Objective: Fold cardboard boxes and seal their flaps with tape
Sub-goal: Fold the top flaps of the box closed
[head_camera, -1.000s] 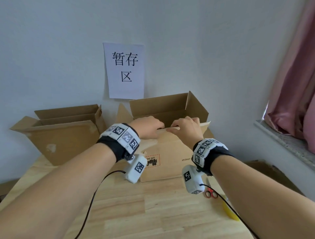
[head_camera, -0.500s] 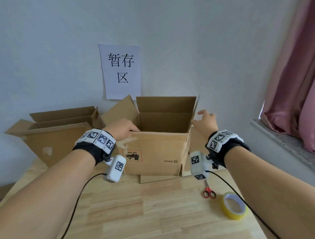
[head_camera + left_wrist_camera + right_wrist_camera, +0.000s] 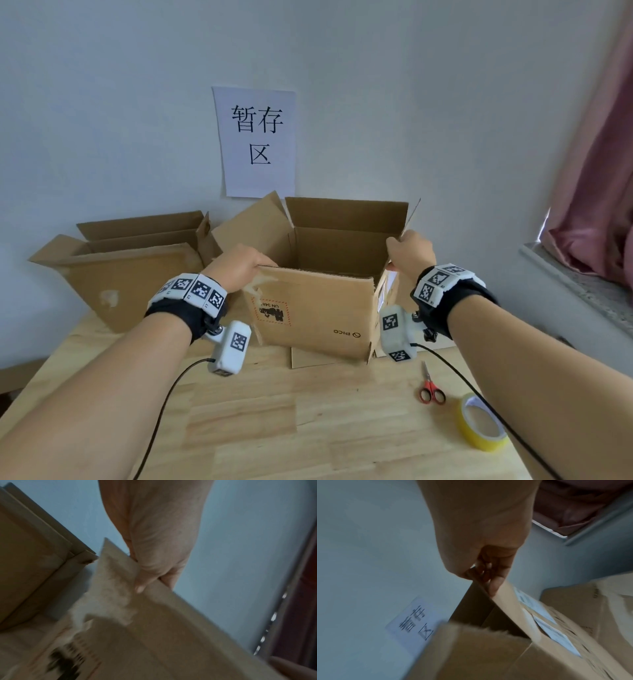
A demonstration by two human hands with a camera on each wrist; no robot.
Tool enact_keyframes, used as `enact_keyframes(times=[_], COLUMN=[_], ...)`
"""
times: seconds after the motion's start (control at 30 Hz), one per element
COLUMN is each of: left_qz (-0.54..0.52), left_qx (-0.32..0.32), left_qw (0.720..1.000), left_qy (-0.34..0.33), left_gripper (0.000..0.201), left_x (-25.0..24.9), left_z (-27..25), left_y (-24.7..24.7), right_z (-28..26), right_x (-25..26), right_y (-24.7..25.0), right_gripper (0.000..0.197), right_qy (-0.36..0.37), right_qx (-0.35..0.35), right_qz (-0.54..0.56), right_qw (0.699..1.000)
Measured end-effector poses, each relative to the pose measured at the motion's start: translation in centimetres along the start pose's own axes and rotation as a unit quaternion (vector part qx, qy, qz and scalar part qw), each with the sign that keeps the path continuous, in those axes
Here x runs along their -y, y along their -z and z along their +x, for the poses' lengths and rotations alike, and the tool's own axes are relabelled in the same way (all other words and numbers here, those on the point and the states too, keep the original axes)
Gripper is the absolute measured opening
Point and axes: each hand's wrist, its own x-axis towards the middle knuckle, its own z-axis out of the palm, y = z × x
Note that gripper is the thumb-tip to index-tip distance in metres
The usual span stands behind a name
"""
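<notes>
A brown cardboard box point(image 3: 318, 318) stands open-topped on the wooden table point(image 3: 274, 428), its near face bearing a red-framed label and "PICO" upside down. My left hand point(image 3: 239, 267) pinches the left end of the near flap point(image 3: 120, 574), thumb on the outside and fingers behind. My right hand point(image 3: 409, 255) grips the upright right side flap point(image 3: 503, 596) at its top edge. The back flap stands up and the left flap leans outward. A yellow tape roll point(image 3: 479, 428) lies on the table at the right, near red-handled scissors point(image 3: 431, 387).
A second open cardboard box point(image 3: 126, 270) sits at the left against the wall. More cardboard point(image 3: 583, 601) lies to the right behind the held box. A paper sign point(image 3: 257, 144) hangs on the wall, and a windowsill point(image 3: 582, 291) with a pink curtain is at the right.
The box went from part-flattened, both hands at its top middle, to squared and open. My hands spread apart to its left and right flaps, and the right hand closed on the right flap.
</notes>
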Motion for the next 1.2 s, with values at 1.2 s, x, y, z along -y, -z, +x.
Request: enact_keyframes(times=[1.2], left_qz=[0.079], left_qx=[0.019], left_qw=[0.996], left_qy=[-0.028], left_gripper=[0.039], left_x=[-12.0], left_z=[3.7], left_y=[-4.0], right_z=[0.2], right_x=[-1.3], right_y=[1.5], right_gripper=[0.034], right_qy=[0.044], right_qx=[-0.059], right_qz=[0.062], right_qw=[0.995])
